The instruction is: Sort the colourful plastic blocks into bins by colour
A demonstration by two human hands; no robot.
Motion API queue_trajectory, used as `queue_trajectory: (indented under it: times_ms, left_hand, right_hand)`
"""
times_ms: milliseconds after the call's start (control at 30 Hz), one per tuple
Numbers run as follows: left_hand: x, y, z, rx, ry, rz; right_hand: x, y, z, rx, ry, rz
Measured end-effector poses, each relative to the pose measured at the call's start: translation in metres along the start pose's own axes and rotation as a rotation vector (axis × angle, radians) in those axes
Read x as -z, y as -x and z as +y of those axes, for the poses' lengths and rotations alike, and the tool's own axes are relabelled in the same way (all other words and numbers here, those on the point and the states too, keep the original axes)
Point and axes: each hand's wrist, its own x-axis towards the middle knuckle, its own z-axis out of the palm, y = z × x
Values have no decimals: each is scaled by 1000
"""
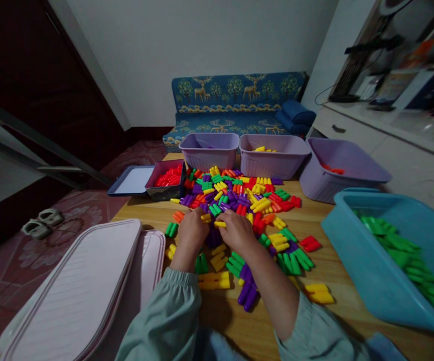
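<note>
Small bullet-shaped plastic building pieces in red, yellow, green, purple and orange lie in a loose heap across the wooden table. At the near side of the heap, my left hand is closed on a yellow plastic piece at its fingertips. Close beside it, my right hand pinches another yellow plastic piece, which sticks out to the left. Purple pieces lie between my hands. Nearer to me are yellow pieces and purple pieces.
Lilac bins stand along the far side, one holding yellow pieces. A blue bin of green pieces is at right. A tin box holds red pieces beside its lid. Pale lids are stacked at left.
</note>
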Motion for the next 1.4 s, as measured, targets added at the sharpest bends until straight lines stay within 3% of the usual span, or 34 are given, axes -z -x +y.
queue_trajectory:
  times_ms: [133, 200, 367, 467, 667, 733, 800, 900, 967, 1067, 1267, 1400]
  left_hand:
    - [-5, -9, 0, 2, 225, 108]
    - [-7, -14, 3, 39, 490, 115]
    - [-11, -22, 23, 159, 1315, -122]
    - [-14, -19, 34, 177, 1533, -247]
    - [-11, -10, 39, 168, 1836, -521]
    - [-8, -9, 36, 208, 1881, -553]
    - [-7, -10, 33, 242, 1895, -562]
    - [-7, -11, 30, 240, 1911, -554]
    - [-7, -11, 31, 232, 1919, -542]
    - [-8, -9, 35, 218, 1875, -460]
    - [-11, -5, 40, 126, 1711, -275]
    - [-11, -1, 42, 63, 1570, -221]
  right_hand:
    - [-4, -5, 6, -55, -156, 121]
    - [-3, -9, 11, -109, -274, 189]
    - [8, -14, 25, -226, -537, 395]
    - [14, -14, 28, -238, -634, 490]
    - [23, -15, 29, -43, -776, 392]
    - [29, -14, 41, -51, -668, 462]
    - [34, -12, 59, -104, -427, 501]
    - [36, -7, 85, -216, -111, 358]
    - [34, -4, 94, -279, -32, 261]
    - [29, -2, 98, -316, 17, 219]
    - [32, -9, 91, -349, -79, 258]
    - [35, -15, 68, -199, -495, 258]
